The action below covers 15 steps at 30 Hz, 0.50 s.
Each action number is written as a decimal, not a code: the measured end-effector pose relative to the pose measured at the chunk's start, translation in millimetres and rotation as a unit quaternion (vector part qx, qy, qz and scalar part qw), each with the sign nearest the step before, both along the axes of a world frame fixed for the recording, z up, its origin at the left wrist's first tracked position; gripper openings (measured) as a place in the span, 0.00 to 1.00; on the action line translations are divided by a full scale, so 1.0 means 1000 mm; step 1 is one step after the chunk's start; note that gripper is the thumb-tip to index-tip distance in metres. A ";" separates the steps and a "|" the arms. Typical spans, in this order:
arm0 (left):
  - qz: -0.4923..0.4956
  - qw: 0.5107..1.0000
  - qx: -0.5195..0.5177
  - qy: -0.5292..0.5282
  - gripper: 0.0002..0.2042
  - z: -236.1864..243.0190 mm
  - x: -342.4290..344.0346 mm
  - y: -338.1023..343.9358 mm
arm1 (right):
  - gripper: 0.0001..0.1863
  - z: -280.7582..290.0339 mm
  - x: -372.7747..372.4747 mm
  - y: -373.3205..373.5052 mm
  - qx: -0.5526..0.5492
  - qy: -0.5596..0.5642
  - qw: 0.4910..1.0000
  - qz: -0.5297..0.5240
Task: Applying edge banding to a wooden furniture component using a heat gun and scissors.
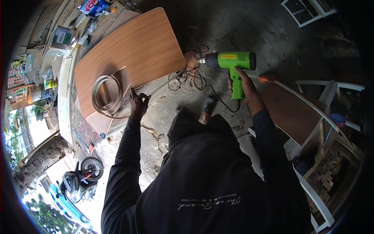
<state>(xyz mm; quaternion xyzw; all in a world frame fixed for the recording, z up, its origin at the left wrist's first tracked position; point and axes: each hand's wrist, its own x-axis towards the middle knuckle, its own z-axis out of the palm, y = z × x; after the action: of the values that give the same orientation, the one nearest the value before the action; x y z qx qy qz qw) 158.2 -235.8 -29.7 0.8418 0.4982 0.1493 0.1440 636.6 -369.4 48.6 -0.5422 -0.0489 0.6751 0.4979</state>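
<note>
My right hand (243, 82) grips a green heat gun (233, 59) by its handle, with the metal nozzle pointing left beside the corner of a wood-grain board (132, 43). A cord trails from the handle. My left hand (138, 102) is curled, thumb and finger pinched, at the board's near edge; I cannot make out what is in it. Just left of it a coil of pale edge banding (99, 101) lies over the board and some thin wooden pieces. A narrow strip (171, 78) runs along the board's near edge toward the nozzle.
Tangled cords (187, 78) lie on the concrete floor by my feet. A brown panel (284, 113) and white frames (307, 11) stand at the right. Cans and boxes (58, 41) crowd the far left. A motorbike (83, 175) is parked outside at lower left.
</note>
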 end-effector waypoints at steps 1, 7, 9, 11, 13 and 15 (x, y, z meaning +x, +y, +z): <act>-0.003 1.000 -0.002 0.000 0.09 -0.002 -0.002 0.000 | 0.27 0.000 -0.001 0.003 -0.002 0.000 1.000 -0.003; -0.027 0.999 0.000 -0.035 0.07 -0.009 -0.011 0.014 | 0.27 -0.010 0.002 0.014 0.017 0.077 0.997 -0.018; -0.015 1.000 -0.008 -0.024 0.07 -0.010 -0.015 0.013 | 0.28 -0.019 0.003 0.010 0.005 0.105 0.994 0.015; -0.002 1.000 -0.014 -0.014 0.07 -0.010 -0.015 0.015 | 0.28 -0.022 0.004 0.016 0.021 0.108 0.994 0.003; -0.017 0.999 -0.040 -0.019 0.07 -0.003 -0.015 0.017 | 0.29 -0.022 0.008 0.024 0.033 0.111 0.993 -0.011; -0.030 0.996 -0.083 -0.031 0.07 0.004 -0.017 0.024 | 0.29 -0.026 0.018 0.041 0.026 0.110 0.994 0.001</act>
<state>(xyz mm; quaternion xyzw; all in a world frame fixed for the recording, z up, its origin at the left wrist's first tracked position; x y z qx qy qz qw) 141.6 -212.1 -25.2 0.8365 0.4786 0.1293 0.2335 654.7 -328.4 22.9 -0.4516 -0.0121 0.7293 0.5139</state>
